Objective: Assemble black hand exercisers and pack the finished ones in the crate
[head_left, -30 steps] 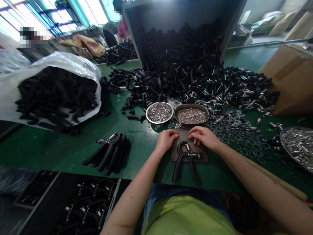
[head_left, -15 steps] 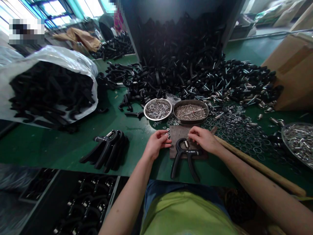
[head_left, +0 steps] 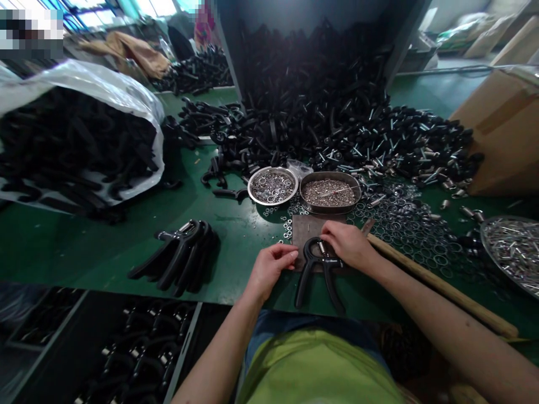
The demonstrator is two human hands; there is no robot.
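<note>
A black hand grip strengthener [head_left: 309,269] lies with its legs toward me, partly on a dark metal plate [head_left: 300,224]. Its coil spring [head_left: 322,248] shows at the top. My left hand [head_left: 272,268] is at the plate's left edge, thumb and forefinger pinched; whatever is between them is too small to make out. Bent fingers of my right hand [head_left: 347,244] are closed beside the spring's upper end, and their tips are partly hidden. A small metal pin [head_left: 309,228] stands on the plate. Loose small nuts [head_left: 287,227] lie left of the plate.
Behind the plate sit a round dish of rings [head_left: 273,186] and an oval tin of small metal parts [head_left: 329,192]. A wooden-handled hammer [head_left: 442,286] lies at right, near scattered rings [head_left: 421,241]. Several finished grips [head_left: 181,255] are stacked left. Black parts [head_left: 295,129] are heaped behind.
My left hand has come back toward me from the loose nuts, and its fingers have drawn together. My right hand has shifted slightly left, closer to the spring. The view has tilted a little.
</note>
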